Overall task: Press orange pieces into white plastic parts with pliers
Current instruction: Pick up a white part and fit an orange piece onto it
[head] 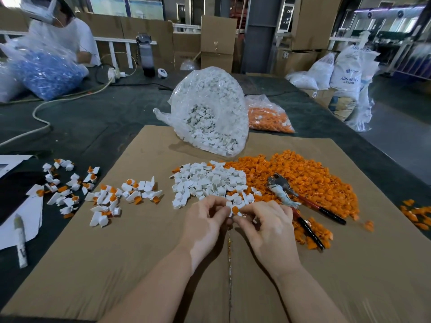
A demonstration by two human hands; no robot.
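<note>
Pinching one white part [229,209] and an orange piece [235,209] together, left hand [205,220] and right hand [268,227] meet above the cardboard [140,264]; pliers [300,199] lie unheld on the orange pile [314,178].

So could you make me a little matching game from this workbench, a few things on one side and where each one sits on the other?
Things:
1. pliers
2. finished white-and-orange parts
3. marker pen
4. clear bag of white parts

Places:
A. far left, on white paper
B. at the far edge of the cardboard
C. on the loose orange pieces, right of the hands
D. scattered left of the hands

Pairs: 1-C, 2-D, 3-A, 4-B
</note>
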